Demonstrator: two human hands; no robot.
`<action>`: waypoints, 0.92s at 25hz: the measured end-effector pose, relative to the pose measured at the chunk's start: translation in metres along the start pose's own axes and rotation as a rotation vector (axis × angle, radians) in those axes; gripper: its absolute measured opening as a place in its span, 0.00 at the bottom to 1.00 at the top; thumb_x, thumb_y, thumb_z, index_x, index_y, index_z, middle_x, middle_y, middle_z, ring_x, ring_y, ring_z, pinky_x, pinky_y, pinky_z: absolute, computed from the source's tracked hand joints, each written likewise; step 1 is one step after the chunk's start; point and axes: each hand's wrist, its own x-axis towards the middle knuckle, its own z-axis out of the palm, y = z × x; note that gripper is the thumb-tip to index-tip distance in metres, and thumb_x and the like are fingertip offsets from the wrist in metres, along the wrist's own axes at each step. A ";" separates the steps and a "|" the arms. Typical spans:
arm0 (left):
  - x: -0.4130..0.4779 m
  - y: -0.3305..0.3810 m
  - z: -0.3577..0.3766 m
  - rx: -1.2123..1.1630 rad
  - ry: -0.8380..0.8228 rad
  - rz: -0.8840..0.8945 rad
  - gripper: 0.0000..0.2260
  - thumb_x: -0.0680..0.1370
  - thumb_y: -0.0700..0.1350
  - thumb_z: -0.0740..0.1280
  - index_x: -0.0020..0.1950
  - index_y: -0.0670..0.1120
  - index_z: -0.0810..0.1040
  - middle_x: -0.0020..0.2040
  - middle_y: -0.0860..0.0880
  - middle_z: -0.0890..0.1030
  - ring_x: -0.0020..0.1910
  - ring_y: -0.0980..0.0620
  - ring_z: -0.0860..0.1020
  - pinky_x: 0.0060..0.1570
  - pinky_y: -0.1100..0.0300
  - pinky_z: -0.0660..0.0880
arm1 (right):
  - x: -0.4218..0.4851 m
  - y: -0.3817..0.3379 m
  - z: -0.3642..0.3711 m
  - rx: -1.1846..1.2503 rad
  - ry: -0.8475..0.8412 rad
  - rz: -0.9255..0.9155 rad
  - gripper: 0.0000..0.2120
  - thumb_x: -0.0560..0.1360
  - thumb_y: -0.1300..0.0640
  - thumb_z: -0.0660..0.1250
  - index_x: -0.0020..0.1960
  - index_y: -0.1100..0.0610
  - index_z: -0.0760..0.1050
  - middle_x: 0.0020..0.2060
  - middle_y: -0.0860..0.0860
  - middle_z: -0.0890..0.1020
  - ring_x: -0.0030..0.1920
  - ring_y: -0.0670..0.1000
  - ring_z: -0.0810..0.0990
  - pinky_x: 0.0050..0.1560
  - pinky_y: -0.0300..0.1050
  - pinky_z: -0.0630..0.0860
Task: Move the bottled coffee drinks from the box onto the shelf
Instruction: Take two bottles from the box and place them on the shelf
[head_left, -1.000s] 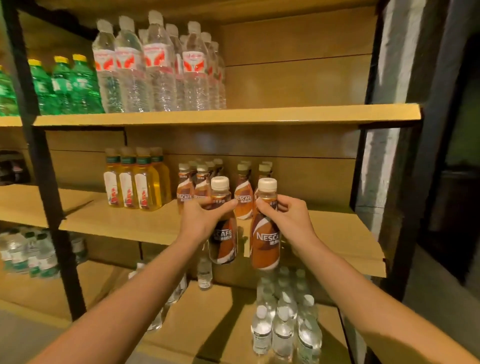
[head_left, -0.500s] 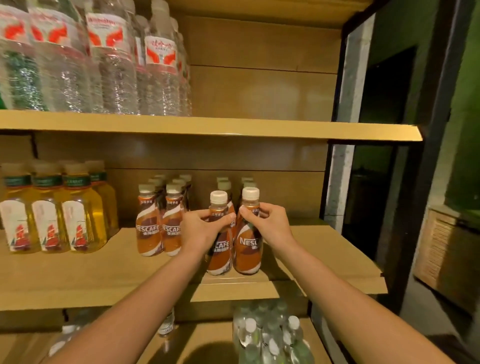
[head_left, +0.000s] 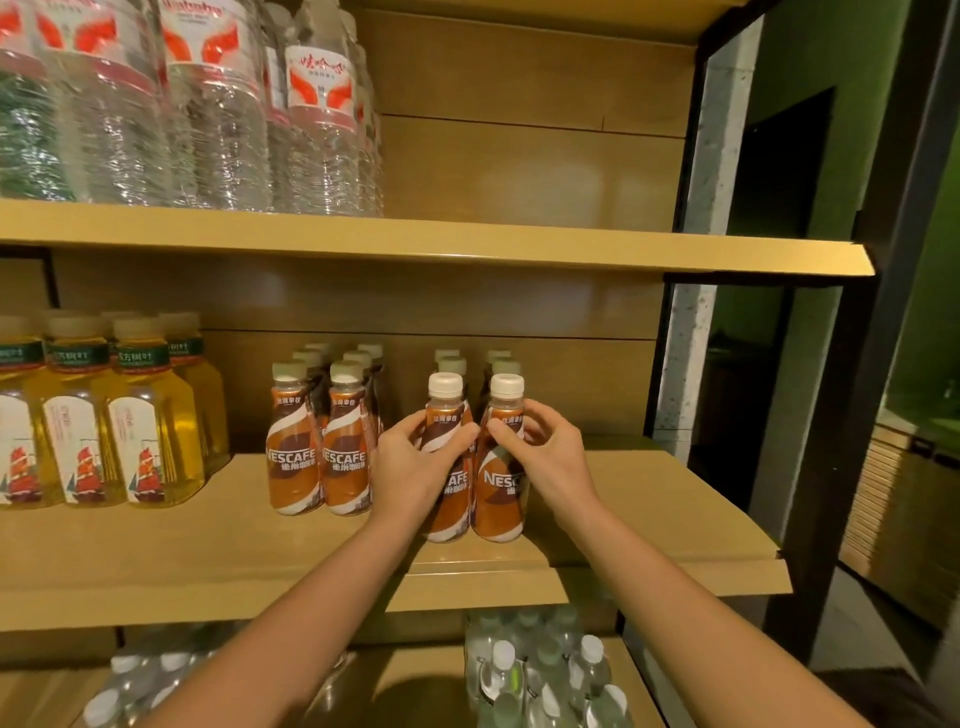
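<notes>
Coffee bottles (head_left: 501, 499) in my two hands now stand upright on the middle shelf (head_left: 649, 519), just right of the stocked rows (head_left: 317, 467) (a second ago they hung in front of its edge). My left hand (head_left: 415, 467) and right hand (head_left: 550, 457) each still curl round one; letting go looks next.

Up high stand big clear water bottles (head_left: 322, 130) with red and white labels. On the left are yellow tea bottles (head_left: 150, 431) with a red ship on them. Down low sit small water bottles (head_left: 540, 675) with white caps. A black post (head_left: 857, 405) and a green wall (head_left: 831, 104) are on the right.
</notes>
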 end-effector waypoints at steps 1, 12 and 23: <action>-0.004 -0.008 -0.006 0.031 -0.067 -0.028 0.26 0.70 0.54 0.72 0.65 0.48 0.72 0.56 0.53 0.77 0.54 0.56 0.76 0.54 0.59 0.74 | -0.005 0.006 -0.007 0.017 -0.019 0.031 0.30 0.71 0.49 0.71 0.70 0.54 0.66 0.58 0.46 0.77 0.56 0.45 0.76 0.51 0.35 0.74; -0.016 -0.061 -0.013 0.511 -0.261 0.012 0.23 0.72 0.54 0.71 0.63 0.46 0.74 0.59 0.50 0.80 0.57 0.52 0.77 0.57 0.56 0.75 | -0.040 0.057 0.000 -0.738 0.014 0.012 0.27 0.68 0.39 0.70 0.62 0.50 0.70 0.55 0.47 0.80 0.57 0.49 0.73 0.52 0.44 0.73; -0.006 -0.068 -0.010 0.627 -0.384 0.085 0.21 0.74 0.59 0.66 0.61 0.49 0.72 0.57 0.50 0.79 0.53 0.53 0.76 0.53 0.57 0.75 | -0.035 0.058 0.001 -0.968 -0.036 -0.027 0.29 0.70 0.30 0.58 0.59 0.51 0.70 0.59 0.48 0.78 0.60 0.51 0.71 0.59 0.48 0.66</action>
